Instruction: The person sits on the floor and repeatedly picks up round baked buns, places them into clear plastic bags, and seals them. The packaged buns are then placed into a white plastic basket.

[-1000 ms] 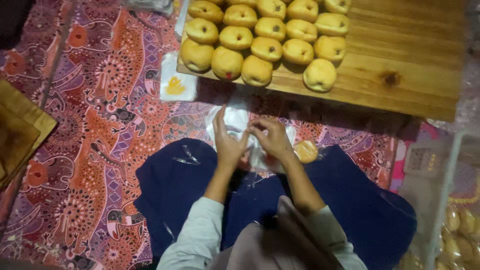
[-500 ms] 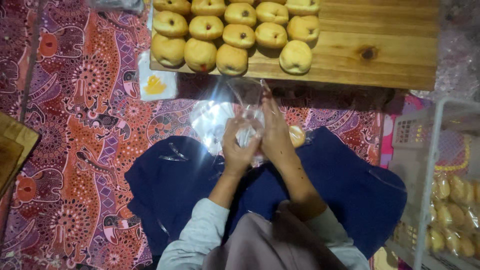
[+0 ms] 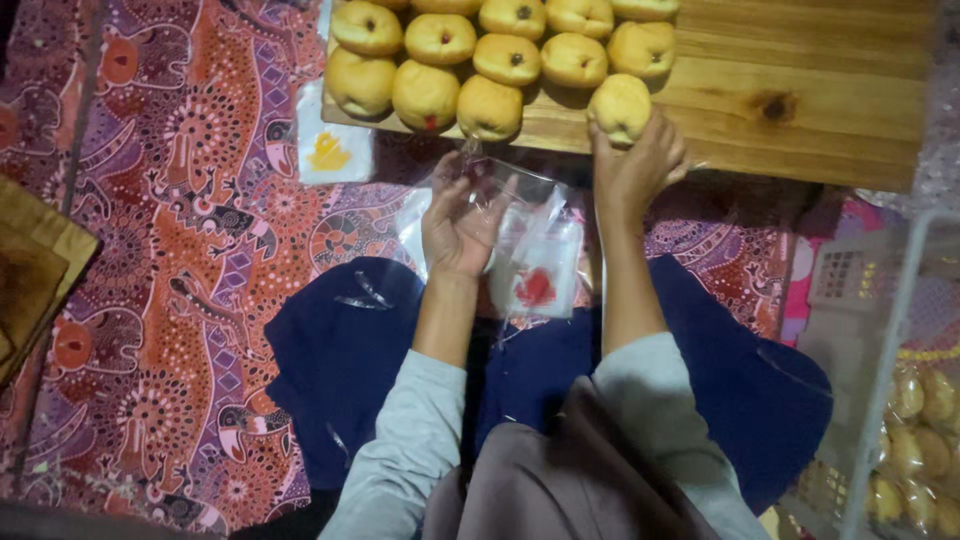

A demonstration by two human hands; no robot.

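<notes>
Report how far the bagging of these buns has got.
Done: bagged buns sit in the basket at the right. In hand: the left hand holds a clear bag open, while the right hand grips one bun on the wooden board. Left: roughly ten unbagged buns remain on the board.

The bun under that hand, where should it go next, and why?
Probably into the clear bag. The right hand grips a yellow bun at the edge of the wooden board, and the left hand holds the bag up beside it.
</notes>
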